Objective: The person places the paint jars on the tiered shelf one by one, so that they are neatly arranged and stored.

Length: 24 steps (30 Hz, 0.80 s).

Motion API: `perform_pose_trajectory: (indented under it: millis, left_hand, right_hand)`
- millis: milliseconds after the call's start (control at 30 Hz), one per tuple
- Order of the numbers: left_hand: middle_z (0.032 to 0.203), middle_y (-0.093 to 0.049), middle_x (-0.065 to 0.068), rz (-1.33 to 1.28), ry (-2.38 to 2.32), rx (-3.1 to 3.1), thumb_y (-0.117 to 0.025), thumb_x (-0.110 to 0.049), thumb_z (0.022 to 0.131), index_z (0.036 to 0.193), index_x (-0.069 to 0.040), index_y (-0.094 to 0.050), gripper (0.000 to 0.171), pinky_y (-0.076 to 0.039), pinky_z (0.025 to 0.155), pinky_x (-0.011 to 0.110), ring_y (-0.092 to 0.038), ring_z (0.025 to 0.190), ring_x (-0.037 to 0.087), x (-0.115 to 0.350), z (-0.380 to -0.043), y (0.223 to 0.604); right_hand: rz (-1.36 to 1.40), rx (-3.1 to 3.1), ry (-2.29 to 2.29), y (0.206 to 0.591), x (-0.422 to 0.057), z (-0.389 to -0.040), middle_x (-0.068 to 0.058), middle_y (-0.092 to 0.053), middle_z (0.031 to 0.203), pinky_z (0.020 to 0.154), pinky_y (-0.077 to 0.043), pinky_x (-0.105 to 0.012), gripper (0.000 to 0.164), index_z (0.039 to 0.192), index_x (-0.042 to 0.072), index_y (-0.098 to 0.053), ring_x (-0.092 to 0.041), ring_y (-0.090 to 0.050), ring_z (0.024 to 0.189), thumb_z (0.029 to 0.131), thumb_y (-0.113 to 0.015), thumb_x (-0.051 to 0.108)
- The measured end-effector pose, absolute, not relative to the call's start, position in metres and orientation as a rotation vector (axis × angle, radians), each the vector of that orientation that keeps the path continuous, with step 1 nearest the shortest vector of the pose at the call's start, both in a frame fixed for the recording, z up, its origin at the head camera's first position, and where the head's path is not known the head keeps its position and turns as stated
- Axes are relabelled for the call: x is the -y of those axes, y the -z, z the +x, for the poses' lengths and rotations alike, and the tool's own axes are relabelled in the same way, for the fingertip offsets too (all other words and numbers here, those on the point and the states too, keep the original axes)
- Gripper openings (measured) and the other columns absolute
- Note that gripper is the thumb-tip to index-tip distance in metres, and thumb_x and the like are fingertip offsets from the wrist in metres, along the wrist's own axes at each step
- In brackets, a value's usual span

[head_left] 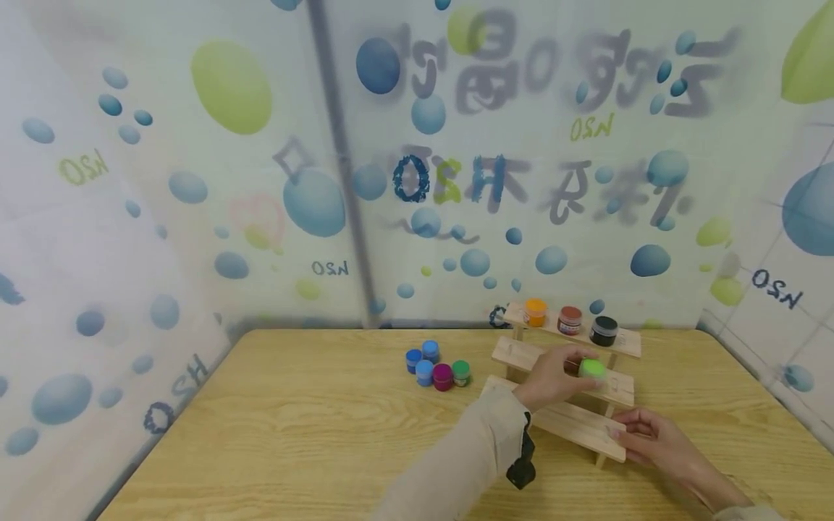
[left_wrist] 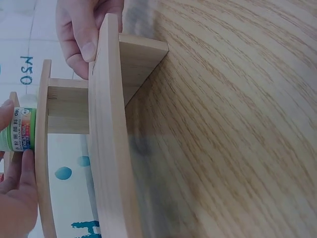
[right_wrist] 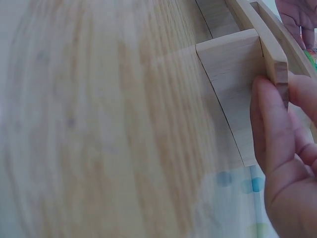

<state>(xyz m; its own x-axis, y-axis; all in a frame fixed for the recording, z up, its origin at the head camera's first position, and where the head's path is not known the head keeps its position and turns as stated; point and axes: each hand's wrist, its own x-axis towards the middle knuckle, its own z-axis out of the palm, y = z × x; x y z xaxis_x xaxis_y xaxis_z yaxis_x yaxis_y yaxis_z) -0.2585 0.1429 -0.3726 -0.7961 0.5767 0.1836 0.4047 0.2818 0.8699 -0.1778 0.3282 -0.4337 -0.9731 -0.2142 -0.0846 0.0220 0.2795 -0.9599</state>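
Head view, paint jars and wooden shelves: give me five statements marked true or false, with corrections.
1. The left hand holds the light green jar. True.
2. The right hand holds a jar. False: it grips the right end of the bottom shelf.
3. The orange jar, red jar and black jar stand on the top shelf. True.
4. The black jar is the middle one of those three. False: the red jar is.
5. Five jars stand together on the table. True.
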Motion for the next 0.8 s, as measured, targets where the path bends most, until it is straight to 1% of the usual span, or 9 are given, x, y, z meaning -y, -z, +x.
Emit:
perform_pose_trajectory:
  millis: [400, 533, 700, 800]
  left_hand:
    - [0.087, -0.055, -0.013, 0.742, -1.588, -2.406, -0.073, -0.012, 0.073, 0.105, -0.013, -0.063, 0.034, -0.042, 0.062, 0.014, -0.050, 0.075, -0.001, -0.1474, -0.2503, 0.3690]
    - [0.089, -0.055, -0.013, 0.762, -1.578, -2.415, -0.073, -0.013, 0.074, 0.107, -0.014, -0.062, 0.035, -0.042, 0.064, 0.014, -0.050, 0.077, -0.001, -0.1470, -0.2498, 0.3687]
    - [0.096, -0.057, -0.010, 0.815, -1.552, -2.404, -0.073, -0.015, 0.074, 0.115, -0.015, -0.059, 0.044, -0.043, 0.068, 0.014, -0.052, 0.082, 0.000, -0.1439, -0.2525, 0.3699]
    - [0.101, -0.058, -0.007, 0.839, -1.567, -2.383, -0.074, -0.015, 0.072, 0.117, -0.015, -0.057, 0.048, -0.043, 0.070, 0.014, -0.053, 0.086, 0.001, -0.1408, -0.2555, 0.3712]
  right_hand:
    - [-0.174, -2.318, 1.782, 0.4320, -0.3281, -0.1771, -0.004, -0.056, 0.094, 0.072, -0.049, -0.026, 0.039, 0.108, -0.017, -0.042, -0.007, -0.056, 0.083, 0.090, -0.052, 0.015]
    - [-0.163, -2.308, 1.787, 0.4316, -0.3282, -0.1767, -0.004, -0.056, 0.094, 0.072, -0.049, -0.027, 0.039, 0.109, -0.017, -0.042, -0.007, -0.056, 0.084, 0.090, -0.052, 0.015]
    - [-0.150, -2.312, 1.784, 0.4318, -0.3282, -0.1770, -0.005, -0.056, 0.095, 0.072, -0.049, -0.027, 0.040, 0.110, -0.018, -0.041, -0.007, -0.057, 0.084, 0.090, -0.052, 0.015]
    - [-0.148, -2.317, 1.783, 0.4322, -0.3278, -0.1774, -0.005, -0.056, 0.095, 0.072, -0.049, -0.027, 0.040, 0.110, -0.017, -0.041, -0.007, -0.057, 0.084, 0.090, -0.052, 0.016]
